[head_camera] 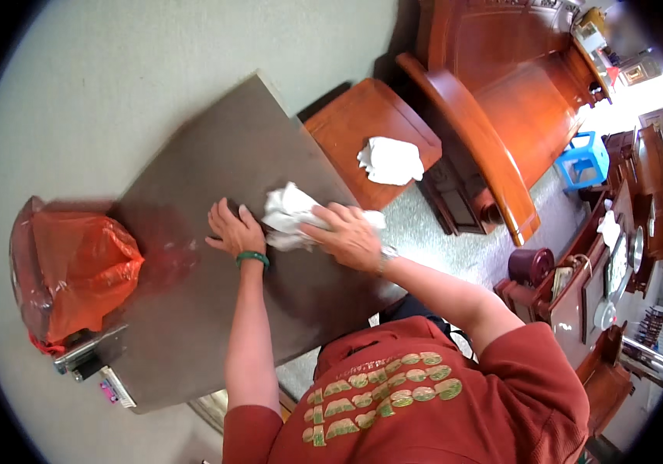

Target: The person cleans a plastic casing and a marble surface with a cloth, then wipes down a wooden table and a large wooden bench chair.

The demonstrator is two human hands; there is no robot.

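Note:
My right hand (346, 235) presses a crumpled white cloth (291, 214) onto the dark table top (192, 156), with its fingers over the cloth's right part. To the left of the cloth, my left hand (237, 229) is at the table top with its fingers apart and nothing in them; a green bangle circles that wrist. A second white cloth (392, 161), folded or bunched, lies on a small reddish wooden side table (337, 122) beyond the table's right edge.
A red plastic bag (88, 269) stands at the table's left end, near a dark boxy object (96, 351). A carved wooden bench (470, 127) is at the upper right, with a blue plastic stool (585, 161) beyond it. Wooden furniture lines the right side.

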